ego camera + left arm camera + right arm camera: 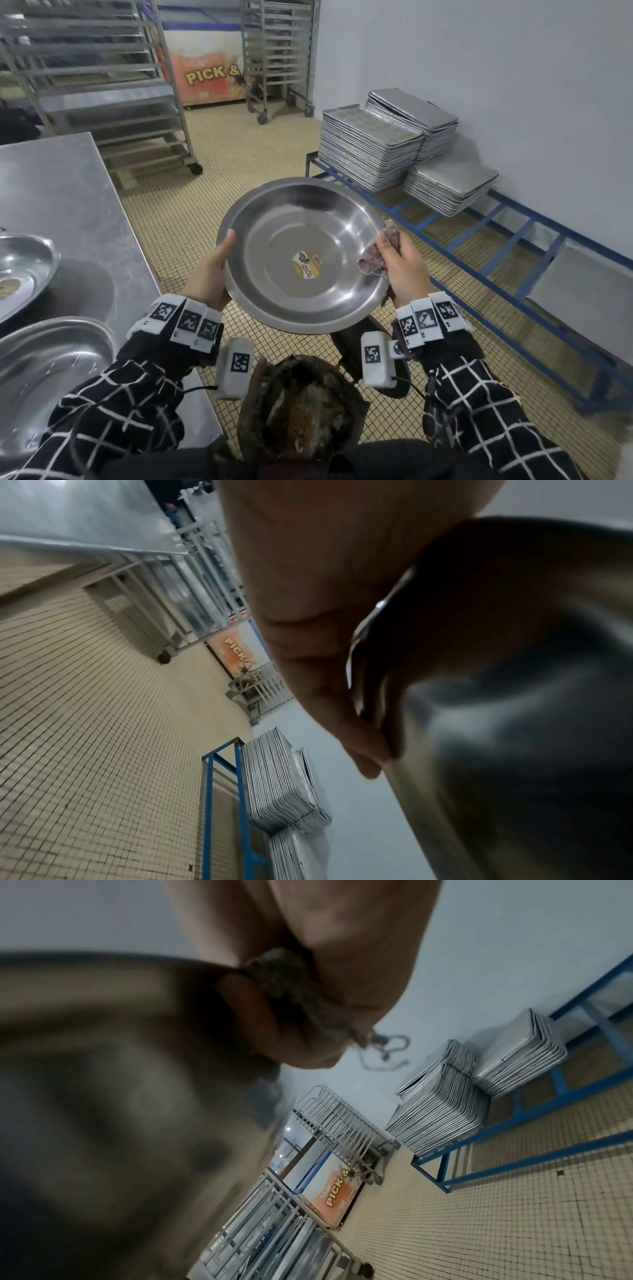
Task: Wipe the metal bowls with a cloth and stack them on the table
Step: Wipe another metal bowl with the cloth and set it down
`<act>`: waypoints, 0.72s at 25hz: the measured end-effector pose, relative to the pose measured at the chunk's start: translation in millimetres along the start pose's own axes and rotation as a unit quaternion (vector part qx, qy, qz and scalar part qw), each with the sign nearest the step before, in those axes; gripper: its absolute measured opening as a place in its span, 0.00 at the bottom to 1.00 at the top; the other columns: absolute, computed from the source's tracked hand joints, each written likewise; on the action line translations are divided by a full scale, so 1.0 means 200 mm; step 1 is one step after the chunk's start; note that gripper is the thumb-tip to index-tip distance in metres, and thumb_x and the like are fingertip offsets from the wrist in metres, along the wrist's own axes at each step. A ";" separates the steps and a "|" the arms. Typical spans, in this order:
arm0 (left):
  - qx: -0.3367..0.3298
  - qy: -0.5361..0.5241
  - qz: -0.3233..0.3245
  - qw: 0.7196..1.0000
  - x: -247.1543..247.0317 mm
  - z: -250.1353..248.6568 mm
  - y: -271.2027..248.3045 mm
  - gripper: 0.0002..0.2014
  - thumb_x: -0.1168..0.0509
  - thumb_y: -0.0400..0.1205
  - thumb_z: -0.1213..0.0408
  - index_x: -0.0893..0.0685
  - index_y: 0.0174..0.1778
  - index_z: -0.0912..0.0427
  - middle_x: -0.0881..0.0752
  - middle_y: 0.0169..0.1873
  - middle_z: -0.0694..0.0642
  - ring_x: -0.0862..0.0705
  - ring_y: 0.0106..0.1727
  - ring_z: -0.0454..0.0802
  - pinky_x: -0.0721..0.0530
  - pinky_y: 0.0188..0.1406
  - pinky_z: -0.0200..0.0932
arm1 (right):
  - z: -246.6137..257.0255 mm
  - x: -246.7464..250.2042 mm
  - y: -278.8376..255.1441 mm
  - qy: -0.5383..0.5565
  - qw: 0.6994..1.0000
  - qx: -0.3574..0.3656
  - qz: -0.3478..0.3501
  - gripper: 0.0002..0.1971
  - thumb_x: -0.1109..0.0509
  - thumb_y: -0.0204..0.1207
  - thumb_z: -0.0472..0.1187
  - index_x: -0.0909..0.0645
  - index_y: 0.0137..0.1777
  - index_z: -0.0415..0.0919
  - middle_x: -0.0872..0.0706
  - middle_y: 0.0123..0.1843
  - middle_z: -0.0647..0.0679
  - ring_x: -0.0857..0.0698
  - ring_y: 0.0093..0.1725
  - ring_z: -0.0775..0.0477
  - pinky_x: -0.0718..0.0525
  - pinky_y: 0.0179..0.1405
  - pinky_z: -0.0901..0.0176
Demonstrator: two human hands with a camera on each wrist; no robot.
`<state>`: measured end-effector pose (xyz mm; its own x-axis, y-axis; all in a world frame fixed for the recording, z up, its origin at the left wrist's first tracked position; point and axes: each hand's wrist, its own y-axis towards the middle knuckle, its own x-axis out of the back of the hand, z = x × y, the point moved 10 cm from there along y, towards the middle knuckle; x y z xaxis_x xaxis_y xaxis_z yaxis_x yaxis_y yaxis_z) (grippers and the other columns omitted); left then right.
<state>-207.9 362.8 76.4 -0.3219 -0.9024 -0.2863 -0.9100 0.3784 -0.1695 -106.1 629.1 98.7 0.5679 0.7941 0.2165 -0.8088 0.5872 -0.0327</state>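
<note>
A wide shallow metal bowl [301,253] with a round label at its centre is held up over the tiled floor, tilted toward me. My left hand [214,270] grips its left rim, thumb on the inside. My right hand [402,267] pinches a crumpled greyish cloth [376,251] against the bowl's right rim. In the left wrist view the bowl's underside [514,696] fills the right, my fingers [342,710] curled on its edge. The right wrist view shows the cloth [291,988] bunched in my fingers beside the blurred bowl [120,1069]. Two more metal bowls [20,270] [51,370] lie on the steel table [61,192] at left.
Stacks of baking trays [370,147] sit on a low blue frame [496,233] along the right wall. Wheeled tray racks [102,85] and an orange-fronted freezer [205,72] stand at the back. A dark bin [301,411] with refuse is right below the bowl.
</note>
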 end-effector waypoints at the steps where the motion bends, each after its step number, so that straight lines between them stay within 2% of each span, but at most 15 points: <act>1: -0.006 0.001 -0.007 1.000 -0.01 0.00 0.00 0.23 0.49 0.87 0.47 0.15 0.54 0.61 0.11 0.40 0.59 0.11 0.38 0.55 0.14 0.45 0.49 | 0.00 0.00 -0.01 0.010 1.000 -0.001 -0.012 0.12 0.38 0.82 0.53 0.23 0.59 0.48 0.15 0.53 0.51 0.15 0.55 0.50 0.17 0.60 0.45; 4: -0.038 -0.021 -0.023 0.999 -0.05 -0.01 0.00 0.24 0.53 0.87 0.45 0.18 0.60 0.56 0.09 0.45 0.57 0.10 0.46 0.54 0.13 0.47 0.47 | -0.01 -0.04 -0.04 0.054 0.997 -0.011 -0.060 0.14 0.40 0.83 0.53 0.25 0.61 0.46 0.16 0.53 0.51 0.15 0.54 0.50 0.15 0.57 0.47; 5: -0.045 -0.029 -0.025 0.998 -0.07 0.00 0.00 0.25 0.54 0.87 0.44 0.19 0.63 0.55 0.09 0.48 0.58 0.10 0.51 0.54 0.14 0.51 0.49 | -0.01 -0.06 -0.05 0.067 0.995 -0.015 -0.076 0.14 0.41 0.83 0.52 0.27 0.62 0.45 0.18 0.52 0.52 0.16 0.52 0.51 0.15 0.52 0.52; 7: -0.046 -0.032 -0.024 0.998 -0.14 0.02 0.01 0.23 0.52 0.86 0.45 0.19 0.61 0.54 0.10 0.52 0.59 0.12 0.55 0.56 0.16 0.56 0.52 | 0.01 -0.10 -0.05 0.088 0.991 -0.016 -0.103 0.14 0.42 0.84 0.49 0.29 0.63 0.42 0.21 0.48 0.54 0.18 0.45 0.58 0.19 0.38 0.68; 9: -0.031 -0.018 -0.005 0.999 -0.21 0.05 0.02 0.17 0.46 0.86 0.50 0.19 0.58 0.57 0.11 0.51 0.59 0.12 0.56 0.57 0.16 0.57 0.54 | 0.03 -0.12 -0.04 0.099 0.988 -0.016 -0.120 0.15 0.41 0.85 0.48 0.31 0.65 0.40 0.22 0.49 0.53 0.22 0.40 0.63 0.23 0.27 0.73; 11: -0.013 0.013 0.009 1.000 -0.25 0.07 0.02 0.14 0.43 0.86 0.55 0.19 0.56 0.61 0.11 0.49 0.58 0.12 0.53 0.55 0.15 0.55 0.53 | 0.04 -0.15 -0.03 0.098 0.987 -0.015 -0.127 0.16 0.40 0.84 0.47 0.32 0.67 0.40 0.22 0.52 0.52 0.22 0.39 0.64 0.23 0.24 0.75; 13: -0.014 0.036 0.024 0.999 -0.26 0.08 0.02 0.10 0.40 0.85 0.57 0.18 0.54 0.59 0.10 0.44 0.53 0.12 0.51 0.53 0.14 0.53 0.51 | 0.05 -0.15 -0.03 0.088 0.987 -0.005 -0.132 0.16 0.39 0.84 0.47 0.32 0.67 0.40 0.21 0.53 0.51 0.21 0.41 0.63 0.23 0.27 0.74; 15: -0.018 0.043 0.032 0.998 -0.23 0.07 0.01 0.10 0.37 0.82 0.59 0.19 0.57 0.58 0.09 0.46 0.53 0.12 0.53 0.54 0.14 0.54 0.51 | 0.06 -0.13 -0.03 0.089 0.988 0.004 -0.126 0.17 0.38 0.83 0.47 0.30 0.67 0.40 0.20 0.55 0.50 0.18 0.46 0.58 0.20 0.35 0.72; 17: -0.018 -0.001 0.035 0.999 -0.17 0.03 0.01 0.16 0.35 0.80 0.59 0.21 0.62 0.61 0.10 0.51 0.58 0.12 0.53 0.58 0.14 0.56 0.53 | 0.04 -0.10 0.01 0.068 0.992 0.004 -0.110 0.17 0.37 0.82 0.49 0.28 0.67 0.41 0.18 0.58 0.49 0.16 0.54 0.50 0.14 0.49 0.58; 18: -0.017 -0.026 0.037 0.999 -0.13 0.00 0.02 0.18 0.35 0.79 0.57 0.22 0.63 0.62 0.11 0.50 0.60 0.12 0.50 0.58 0.13 0.54 0.53 | 0.01 -0.08 0.05 0.049 0.995 -0.002 -0.091 0.18 0.37 0.82 0.50 0.26 0.66 0.43 0.17 0.59 0.48 0.15 0.56 0.48 0.14 0.55 0.50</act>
<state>-203.2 387.5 82.7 -0.3747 -0.8600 -0.3464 -0.8932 0.4351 -0.1139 -123.5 621.2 97.6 0.7173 0.6859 0.1226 -0.6905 0.7233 -0.0064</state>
